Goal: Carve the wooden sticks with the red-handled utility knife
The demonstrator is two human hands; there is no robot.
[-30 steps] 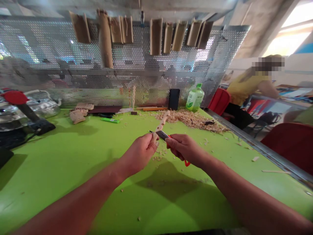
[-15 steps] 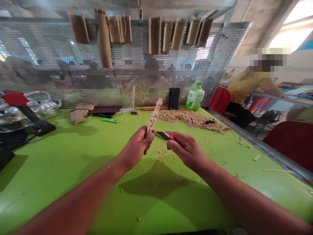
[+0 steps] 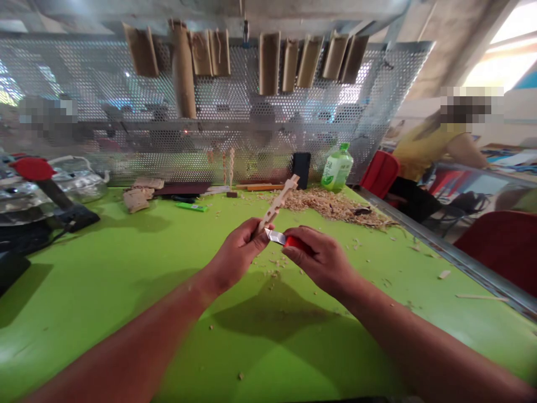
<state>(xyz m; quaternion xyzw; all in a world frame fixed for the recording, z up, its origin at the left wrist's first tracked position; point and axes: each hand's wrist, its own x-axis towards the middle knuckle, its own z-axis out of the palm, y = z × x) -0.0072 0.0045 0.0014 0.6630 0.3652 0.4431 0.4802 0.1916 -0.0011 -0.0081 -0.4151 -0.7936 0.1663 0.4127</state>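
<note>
My left hand (image 3: 239,249) is wrapped round the lower end of a pale carved wooden stick (image 3: 280,200), which leans up and to the right. Notches and small openings run along the stick. A red-handled knife (image 3: 296,244) is in my right hand (image 3: 322,257), its fingers closed on the handle. The knife's silvery blade points left and lies at the stick's lower part, close to my left thumb. Both hands are above the green table (image 3: 184,313), over scattered small chips.
Wood shavings (image 3: 335,207) lie in a heap before a green bottle (image 3: 337,168) and a dark phone (image 3: 301,170). Further left are a green box (image 3: 192,207), wood pieces (image 3: 137,196) and metal kettles (image 3: 79,182). A person (image 3: 436,143) sits at the right.
The stick has tilted further to the right. The knife has turned so that its blade shows bright, and its tip has come up to the stick. The camera view has shifted slightly.
</note>
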